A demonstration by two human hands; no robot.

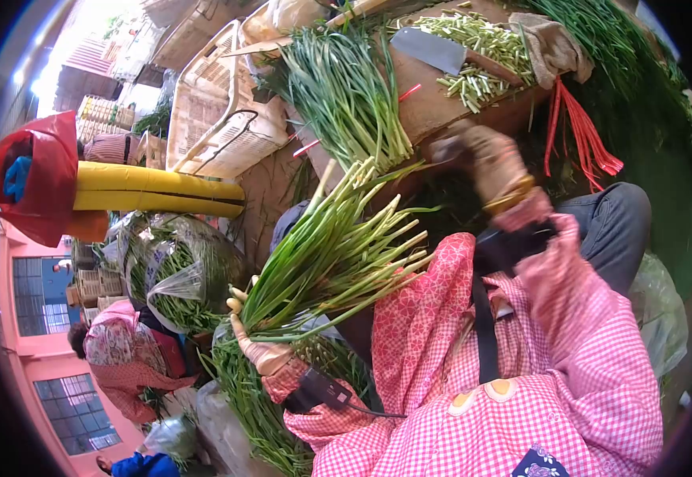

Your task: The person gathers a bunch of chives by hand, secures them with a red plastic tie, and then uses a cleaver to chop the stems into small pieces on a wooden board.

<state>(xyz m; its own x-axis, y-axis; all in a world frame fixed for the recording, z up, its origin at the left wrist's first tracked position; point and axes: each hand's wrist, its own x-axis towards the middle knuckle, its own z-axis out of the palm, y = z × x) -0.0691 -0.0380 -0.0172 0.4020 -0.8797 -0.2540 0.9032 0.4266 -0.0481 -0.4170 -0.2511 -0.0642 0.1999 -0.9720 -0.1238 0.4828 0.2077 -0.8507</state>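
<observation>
My left hand (258, 347) is closed round a loose bunch of long green stalks (330, 258), whose pale ends fan out toward my lap. To the right, my right hand (481, 163) is blurred by motion near the board's front edge; a thin leaf reaches toward its fingers, and whether they grip it is unclear. On the board (433, 119) lies a thick bundle of green stalks (346, 95) with a red-and-white tie under it. A cleaver (433, 52) rests beside a heap of cut stalk ends (481, 40).
Red ties (580, 139) hang off the board's right side near a brown cloth (552, 48). White plastic crates (219, 103) stand at upper left, above a yellow post (159, 189). Plastic-wrapped greens (175, 270) lie at left, where another person (127, 350) bends over.
</observation>
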